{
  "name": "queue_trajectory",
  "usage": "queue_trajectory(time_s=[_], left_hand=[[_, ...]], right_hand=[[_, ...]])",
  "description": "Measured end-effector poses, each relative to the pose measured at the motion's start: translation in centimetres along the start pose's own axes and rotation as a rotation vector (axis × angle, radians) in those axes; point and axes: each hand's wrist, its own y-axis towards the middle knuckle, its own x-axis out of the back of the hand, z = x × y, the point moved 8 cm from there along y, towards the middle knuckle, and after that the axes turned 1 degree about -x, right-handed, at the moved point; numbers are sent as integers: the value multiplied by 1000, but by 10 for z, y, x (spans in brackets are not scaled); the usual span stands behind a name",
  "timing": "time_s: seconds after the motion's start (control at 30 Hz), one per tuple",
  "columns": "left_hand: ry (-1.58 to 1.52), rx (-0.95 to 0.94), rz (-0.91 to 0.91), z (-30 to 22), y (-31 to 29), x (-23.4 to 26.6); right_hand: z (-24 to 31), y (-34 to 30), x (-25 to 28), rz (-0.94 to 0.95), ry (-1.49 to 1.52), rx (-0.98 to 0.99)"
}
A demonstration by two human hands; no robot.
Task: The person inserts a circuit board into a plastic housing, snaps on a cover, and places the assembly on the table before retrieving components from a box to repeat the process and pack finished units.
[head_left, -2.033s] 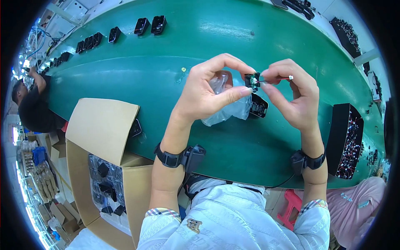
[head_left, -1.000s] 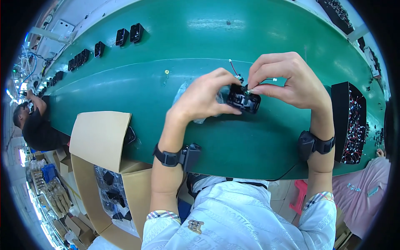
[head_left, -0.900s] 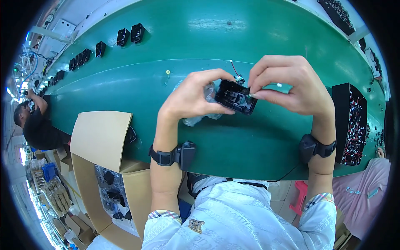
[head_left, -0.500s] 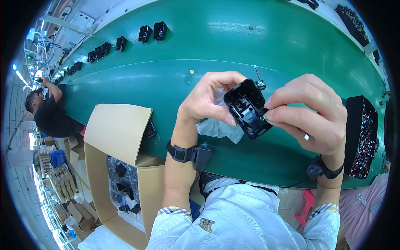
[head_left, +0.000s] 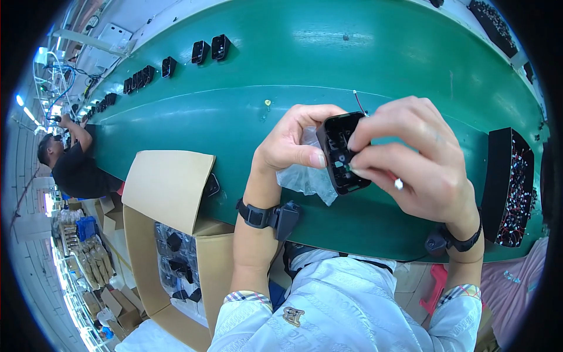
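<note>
Black plastic housing seemingly stands upright between both hands.

A single view comes from the person's head, looking steeply down and forward over the chest onto the green table. It sits close: the left hand and right hand fill the centre of the frame, the forearms coming up from the lower edge. The wide fisheye lens bends the table's edges into arcs and darkens the corners. At the left rim it takes in an open cardboard box below the table edge and another person further along the line.
</note>
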Motion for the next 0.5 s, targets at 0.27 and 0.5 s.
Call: queue_trajectory(time_s=[0.27, 0.5], left_hand=[[57, -32, -22, 0, -2, 7], [61, -67, -86, -3, -2, 11]], right_hand=[[-14, -3, -3, -31, 176, -206], [-24, -4, 0, -61, 274, -278]])
